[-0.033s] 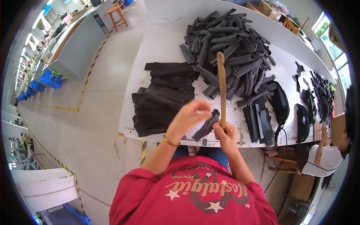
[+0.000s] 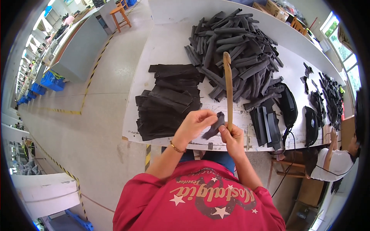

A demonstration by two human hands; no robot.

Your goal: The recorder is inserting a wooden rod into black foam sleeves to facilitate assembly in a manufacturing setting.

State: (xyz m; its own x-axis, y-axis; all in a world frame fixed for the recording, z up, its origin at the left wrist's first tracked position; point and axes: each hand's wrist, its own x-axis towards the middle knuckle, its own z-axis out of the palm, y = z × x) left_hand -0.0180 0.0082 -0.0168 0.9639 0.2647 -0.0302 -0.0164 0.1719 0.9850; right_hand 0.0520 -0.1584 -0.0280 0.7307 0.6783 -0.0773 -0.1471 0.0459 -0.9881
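In front of me, at the table's near edge, my right hand (image 2: pixel 233 139) is closed round the lower end of a long wooden stick (image 2: pixel 229 88). Its thumb also presses on a small, crumpled dark grey fabric piece (image 2: pixel 214 129) beside the stick. My left hand (image 2: pixel 195 124) is closed in a pinch at the upper edge of that piece; the exact contact of the fingertips is hard to make out. Left of the stick lie flat stacked dark fabric strips (image 2: pixel 165 104). Beyond its tip rises a large heap of dark grey fabric tubes (image 2: pixel 239 42).
Flat dark pieces (image 2: pixel 266 127) and black curved pouches (image 2: pixel 288 106) lie to the right on the white table (image 2: pixel 162 42), with a black cord over the edge. Another person (image 2: pixel 333 161) works at the far right. A wooden stool (image 2: pixel 120 18) stands far left.
My left hand has moved slightly right and down, from hovering over the fabric piece to pinching at its edge. The right hand and the stick have hardly moved.
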